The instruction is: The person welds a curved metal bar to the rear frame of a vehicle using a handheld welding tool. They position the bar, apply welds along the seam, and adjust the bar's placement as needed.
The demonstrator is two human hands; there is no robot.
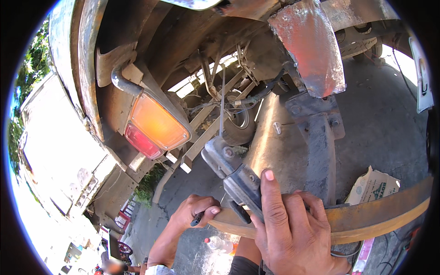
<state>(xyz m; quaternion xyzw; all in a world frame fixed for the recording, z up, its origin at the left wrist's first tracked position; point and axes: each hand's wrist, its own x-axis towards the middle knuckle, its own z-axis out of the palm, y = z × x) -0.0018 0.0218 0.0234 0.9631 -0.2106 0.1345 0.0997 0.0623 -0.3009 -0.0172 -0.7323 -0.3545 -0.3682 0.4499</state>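
My right hand [293,229] is wrapped round a dark grey electrode holder [240,178], its index finger stretched along the side. From the head of the holder a thin grey welding rod [222,101] points away from me. A small black lever [240,212] sticks out beneath. Further left, my left hand [198,212] is closed round a thin black stick, its hollow-looking end [197,218] showing; the rest is hidden. Both hands are at a long curved steel bar [380,211], rusty brown, that crosses in front of me.
Ahead is a vehicle's underside with frame rails and a wheel [240,126]. An orange and red tail light [160,123] hangs at left. A rusty red plate [311,50] juts down above a steel bracket [318,142]. Cardboard [373,185] and a plastic bottle [219,244] lie below.
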